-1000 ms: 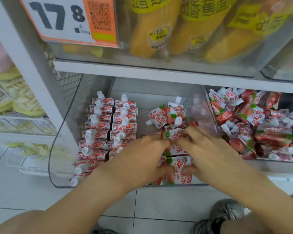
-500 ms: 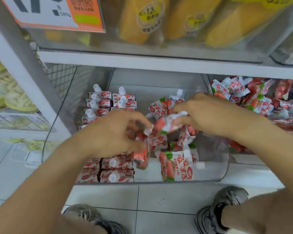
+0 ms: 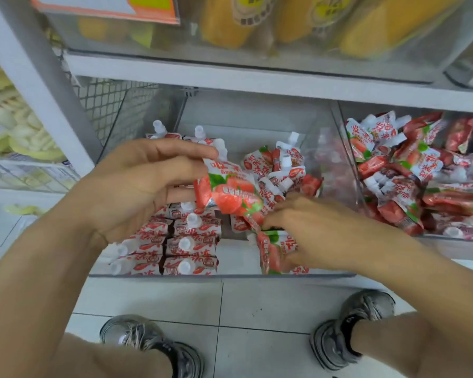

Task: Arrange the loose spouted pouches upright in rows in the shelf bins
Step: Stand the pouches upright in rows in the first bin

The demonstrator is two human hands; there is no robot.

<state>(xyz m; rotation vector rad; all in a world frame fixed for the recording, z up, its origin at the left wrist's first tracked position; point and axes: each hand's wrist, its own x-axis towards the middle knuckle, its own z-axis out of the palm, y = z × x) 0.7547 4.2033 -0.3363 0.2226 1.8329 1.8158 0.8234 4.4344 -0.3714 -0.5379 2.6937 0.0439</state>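
Sorting red-and-white strawberry-print spouted foil pouches inside a clear plastic shelf bin.
Left hand is pinching one soft, slippery pouch; right hand, at four o'clock, is gripping another; holding near the stiff spout seems best.

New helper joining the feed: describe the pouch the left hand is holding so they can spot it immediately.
Find the clear middle bin on the lower shelf. Above its two upright pouch rows, the left hand holds one strawberry pouch. Only it is raised clear of the pile.
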